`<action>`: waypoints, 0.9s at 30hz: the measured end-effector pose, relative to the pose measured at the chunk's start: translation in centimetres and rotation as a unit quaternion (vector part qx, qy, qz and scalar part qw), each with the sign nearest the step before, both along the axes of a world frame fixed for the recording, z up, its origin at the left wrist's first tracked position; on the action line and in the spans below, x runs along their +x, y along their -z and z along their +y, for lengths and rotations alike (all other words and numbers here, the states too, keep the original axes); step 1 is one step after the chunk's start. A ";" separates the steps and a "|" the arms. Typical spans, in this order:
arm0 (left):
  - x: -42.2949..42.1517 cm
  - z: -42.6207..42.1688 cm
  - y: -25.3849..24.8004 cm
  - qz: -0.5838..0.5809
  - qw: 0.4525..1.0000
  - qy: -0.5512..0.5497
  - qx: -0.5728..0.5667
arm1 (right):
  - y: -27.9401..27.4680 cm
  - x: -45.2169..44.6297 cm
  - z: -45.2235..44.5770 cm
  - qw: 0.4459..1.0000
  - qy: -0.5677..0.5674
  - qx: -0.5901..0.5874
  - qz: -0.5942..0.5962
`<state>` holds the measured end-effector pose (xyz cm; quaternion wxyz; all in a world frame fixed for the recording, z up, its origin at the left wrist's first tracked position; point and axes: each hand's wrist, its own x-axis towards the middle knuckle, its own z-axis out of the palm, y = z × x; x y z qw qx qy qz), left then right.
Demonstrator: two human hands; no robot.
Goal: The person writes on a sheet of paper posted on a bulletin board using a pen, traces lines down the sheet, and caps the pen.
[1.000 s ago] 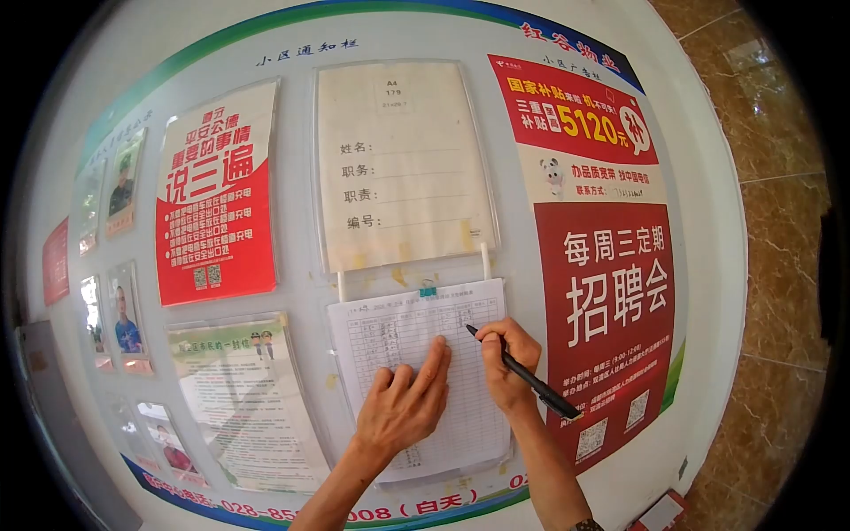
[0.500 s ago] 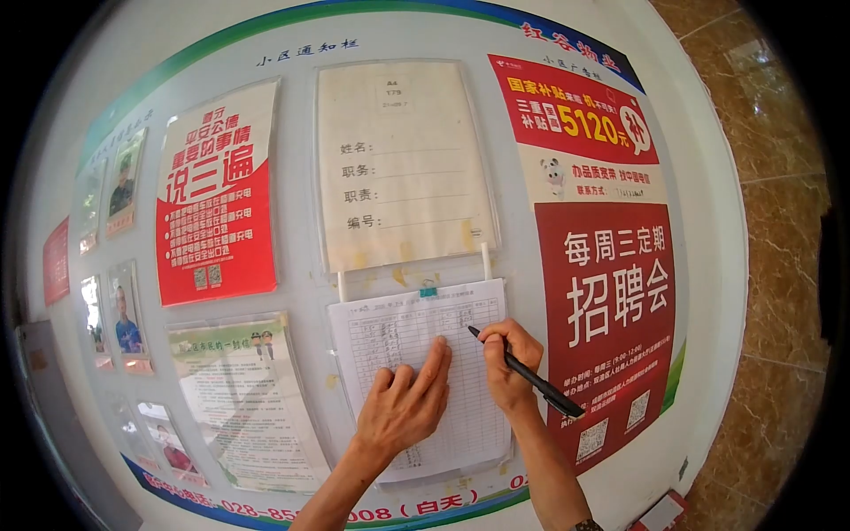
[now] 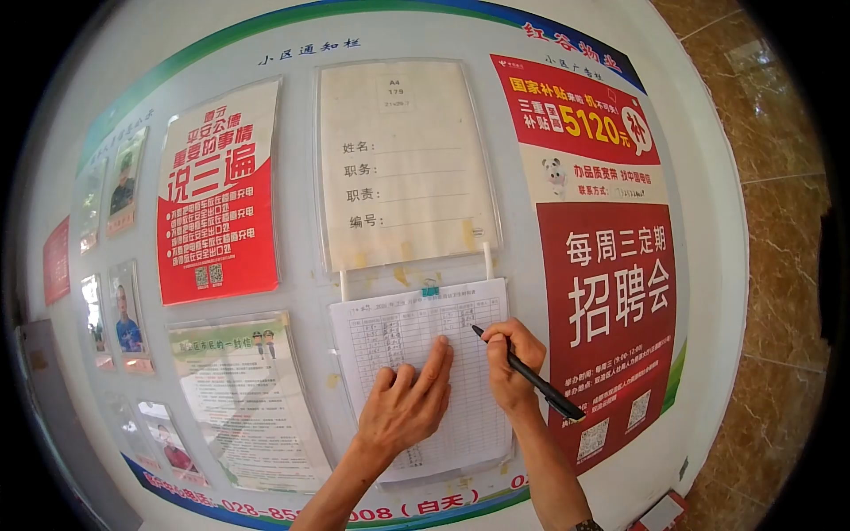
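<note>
On a notice board [image 3: 299, 221], right hand [image 3: 510, 361] grips pen [image 3: 542, 384], apparently writing; left hand [image 3: 403, 409], fingers part-curled, rests on form [image 3: 474, 409], strokes needing it steady

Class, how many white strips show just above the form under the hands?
2: the left strip near the upper-left corner of the form, the right strip near its upper-right corner. Others could be hidden.

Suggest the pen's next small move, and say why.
Probably write one small stroke with the black pen in a blank cell of the form. The right-hand grip holds it with the tip near handwriting in the right columns; rows below look blank, and the left forefinger lies on the form. Whether the tip touches, I can't tell.
</note>
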<state>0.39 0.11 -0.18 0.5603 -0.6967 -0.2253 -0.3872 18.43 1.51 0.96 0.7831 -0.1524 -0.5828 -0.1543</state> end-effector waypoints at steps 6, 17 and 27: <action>0.0 0.0 0.0 0.003 1.000 -0.003 -0.002 | 0.1 0.0 -0.1 1.000 0.005 0.008 0.009; -0.1 0.1 0.1 0.002 1.000 -0.005 0.001 | 0.0 -0.1 0.0 1.000 0.007 0.009 0.010; -0.1 0.0 -0.1 0.005 1.000 -0.003 0.003 | 0.1 0.0 -0.1 1.000 0.002 -0.002 0.005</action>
